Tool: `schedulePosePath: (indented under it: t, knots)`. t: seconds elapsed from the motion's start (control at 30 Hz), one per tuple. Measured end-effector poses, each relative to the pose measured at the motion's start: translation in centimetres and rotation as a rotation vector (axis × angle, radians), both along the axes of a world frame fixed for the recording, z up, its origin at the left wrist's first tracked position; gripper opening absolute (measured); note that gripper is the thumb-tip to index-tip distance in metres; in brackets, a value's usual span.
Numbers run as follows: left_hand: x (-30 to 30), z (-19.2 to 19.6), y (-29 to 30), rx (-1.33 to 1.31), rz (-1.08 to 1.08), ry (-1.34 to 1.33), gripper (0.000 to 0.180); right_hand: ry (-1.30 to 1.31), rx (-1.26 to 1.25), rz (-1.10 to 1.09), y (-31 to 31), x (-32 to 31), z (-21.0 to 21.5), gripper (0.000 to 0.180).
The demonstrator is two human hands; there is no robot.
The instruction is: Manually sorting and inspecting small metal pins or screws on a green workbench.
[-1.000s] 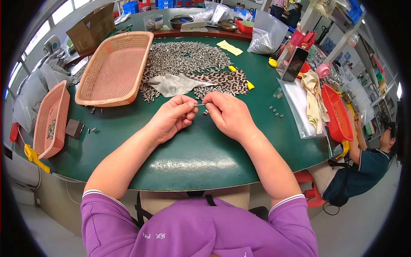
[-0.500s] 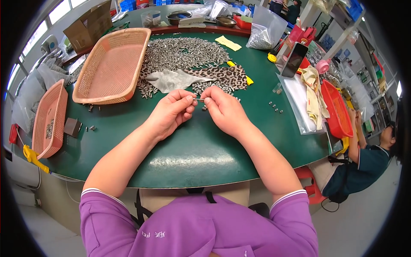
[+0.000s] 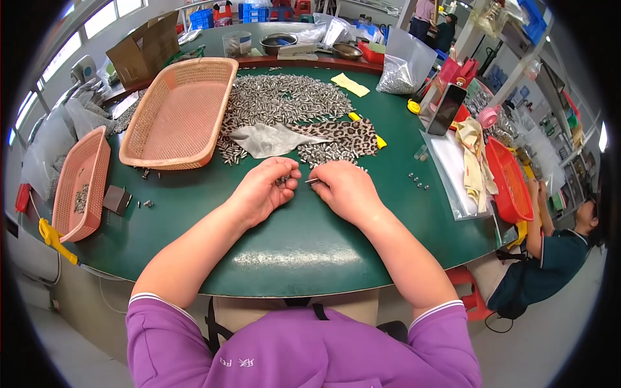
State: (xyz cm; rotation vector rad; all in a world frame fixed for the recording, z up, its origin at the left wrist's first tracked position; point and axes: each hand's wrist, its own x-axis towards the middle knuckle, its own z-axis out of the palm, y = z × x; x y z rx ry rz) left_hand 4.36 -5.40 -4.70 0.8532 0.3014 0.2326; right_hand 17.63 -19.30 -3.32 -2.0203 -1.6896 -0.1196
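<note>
My left hand (image 3: 267, 192) is held above the green table (image 3: 291, 223), its fingers curled around small metal parts (image 3: 283, 180) that peek out beside the fingertips. A short gap separates it from my right hand (image 3: 348, 193), which pinches a thin metal pin (image 3: 312, 181) between thumb and forefinger. Just beyond both hands, a grey cloth (image 3: 265, 140) and a leopard-print cloth (image 3: 354, 138) lie over part of a wide pile of small silvery metal parts (image 3: 291, 94). A smaller heap of such parts (image 3: 326, 154) spreads in front of the cloths.
At left stand a large pink basket (image 3: 174, 119), a narrower pink basket (image 3: 90, 165) holding some parts, and a dark block (image 3: 117, 200). On the right are a phone (image 3: 446, 108), a cream glove (image 3: 473, 155) and a red basket (image 3: 508, 178). A co-worker (image 3: 546, 271) sits at far right.
My hands were together on the thin pin; they have now come apart, with the pin in my right fingers. The whole view has shifted slightly, so the table sits lower.
</note>
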Motion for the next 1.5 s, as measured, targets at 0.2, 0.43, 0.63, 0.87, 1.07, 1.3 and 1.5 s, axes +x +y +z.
schedulePosePath:
  t: [0.2, 0.43, 0.63, 0.87, 1.07, 1.3, 1.5]
  knots:
    - [-0.3, 0.8, -1.1, 0.146, -0.077, 0.080, 0.019, 0.145, 0.192, 0.016, 0.1, -0.6, 0.8, 0.009]
    - [-0.3, 0.2, -0.8, 0.161, -0.108, 0.076, 0.019, 0.213, 0.227, 0.160, -0.1, -0.9, 1.4, 0.012]
    - [0.1, 0.4, -0.2, 0.076, -0.019, 0.004, 0.012, 0.292, 0.173, -0.050, -0.3, -0.3, 1.6, 0.016]
    - [0.0, 0.3, -0.4, 0.066, -0.032, -0.009, 0.013, 0.102, 0.213, 0.024, -0.3, -0.5, 1.4, 0.008]
    - [-0.2, 0.3, -0.4, 0.168, -0.042, 0.018, 0.015, 0.038, 0.255, 0.078, -0.3, -0.4, 1.2, 0.007]
    - [0.1, 0.4, -0.9, 0.187, 0.042, 0.060, 0.011, 0.105, 0.192, 0.048, -0.2, -0.8, 0.8, 0.009]
    - [0.2, 0.6, -1.4, 0.181, 0.074, 0.024, 0.011, 0.213, 0.118, 0.011, -0.3, -0.7, 1.2, 0.012]
